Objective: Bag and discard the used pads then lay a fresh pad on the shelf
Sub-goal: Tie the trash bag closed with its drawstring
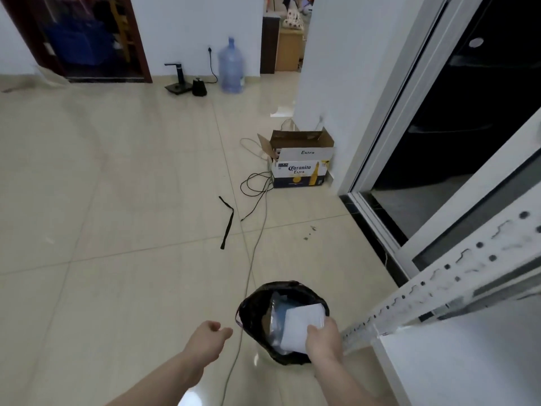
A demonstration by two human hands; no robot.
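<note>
A bin lined with a black bag stands on the tiled floor at the lower middle, with bluish plastic and other waste inside. My right hand grips a folded white pad held over the bin's opening. My left hand hovers left of the bin with loosely curled fingers and nothing in it. A white shelf surface with a perforated metal upright lies at the lower right.
A Coronita cardboard box sits against the wall ahead, with cables trailing across the floor past the bin. A black strap lies on the tiles. A sliding glass door is on the right. A water jug stands by the far wall.
</note>
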